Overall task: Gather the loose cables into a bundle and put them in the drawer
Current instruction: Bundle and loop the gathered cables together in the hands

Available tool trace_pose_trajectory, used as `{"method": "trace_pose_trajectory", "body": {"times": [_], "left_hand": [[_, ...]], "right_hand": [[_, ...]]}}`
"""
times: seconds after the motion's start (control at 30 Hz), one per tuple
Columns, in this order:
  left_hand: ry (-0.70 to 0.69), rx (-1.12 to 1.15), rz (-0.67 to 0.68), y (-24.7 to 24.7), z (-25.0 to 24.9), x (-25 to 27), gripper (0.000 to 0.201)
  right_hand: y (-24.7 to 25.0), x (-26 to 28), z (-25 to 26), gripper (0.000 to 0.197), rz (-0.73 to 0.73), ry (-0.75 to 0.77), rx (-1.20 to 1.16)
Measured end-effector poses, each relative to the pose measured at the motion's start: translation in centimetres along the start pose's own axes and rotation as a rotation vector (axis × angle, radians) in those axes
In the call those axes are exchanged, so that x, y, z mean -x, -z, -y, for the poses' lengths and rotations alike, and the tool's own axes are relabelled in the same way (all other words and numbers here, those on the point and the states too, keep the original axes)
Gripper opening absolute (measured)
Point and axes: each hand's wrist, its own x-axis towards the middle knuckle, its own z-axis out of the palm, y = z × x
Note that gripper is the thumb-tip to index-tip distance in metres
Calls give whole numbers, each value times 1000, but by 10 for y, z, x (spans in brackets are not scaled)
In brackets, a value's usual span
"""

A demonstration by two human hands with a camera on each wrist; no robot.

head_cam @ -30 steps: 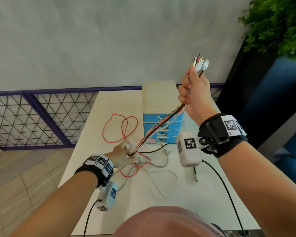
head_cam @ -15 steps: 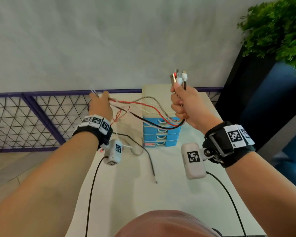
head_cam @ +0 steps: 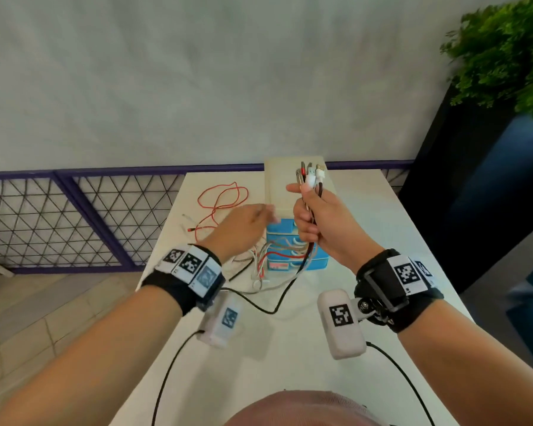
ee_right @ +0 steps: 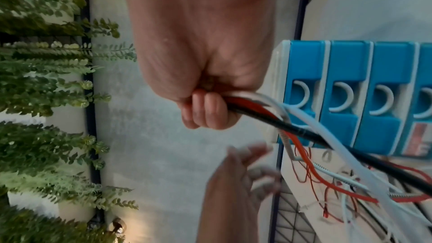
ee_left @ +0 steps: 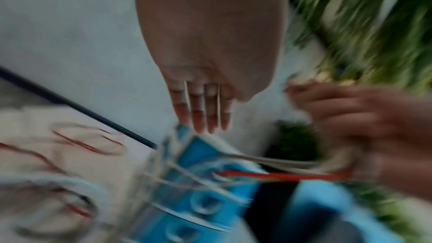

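My right hand [head_cam: 313,224] is held up in front of the drawer unit [head_cam: 285,192] and grips a bundle of cables [head_cam: 310,179], plug ends sticking up above the fist. The right wrist view shows the fingers [ee_right: 205,112] curled round black, red and white cables [ee_right: 268,114]. The strands hang down past the blue drawers [ee_right: 346,90], which are all shut, onto the table. My left hand [head_cam: 250,218] is open and blurred, just left of the unit, with straight fingers [ee_left: 203,115] holding nothing. A thin red cable [head_cam: 222,198] lies looped on the table behind it.
The white table [head_cam: 290,373] is narrow, its left edge near my left forearm. A purple mesh railing [head_cam: 74,216] runs behind and to the left, with a grey wall beyond. A dark planter with a green plant [head_cam: 505,56] stands to the right.
My left hand has let go of the cable ends it held up at the left and swung right towards the drawer unit. The loose strands dropped to the table. My right hand came down slightly.
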Motion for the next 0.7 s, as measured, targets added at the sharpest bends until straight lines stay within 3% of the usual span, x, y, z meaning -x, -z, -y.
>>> {"method": "trace_pose_trajectory", "body": {"times": [0.07, 0.17, 0.27, 0.4, 0.5, 0.7], "left_hand": [[-18, 254, 89, -9, -35, 16, 49], [-26, 436, 211, -18, -47, 29, 50], [-52, 419, 265, -24, -44, 32, 44], [-180, 30, 219, -38, -46, 30, 22], [-204, 122, 209, -41, -47, 30, 12], [-283, 284, 157, -39, -37, 35, 12]], "right_hand": [[-3, 0, 3, 28, -7, 36, -65], [-4, -1, 10, 21, -68, 114, -94], [2, -4, 7, 19, -101, 176, -60], [3, -6, 5, 18, -123, 227, -46], [-3, -7, 6, 18, -123, 263, -54], [-2, -9, 8, 18, -58, 108, -675]]}}
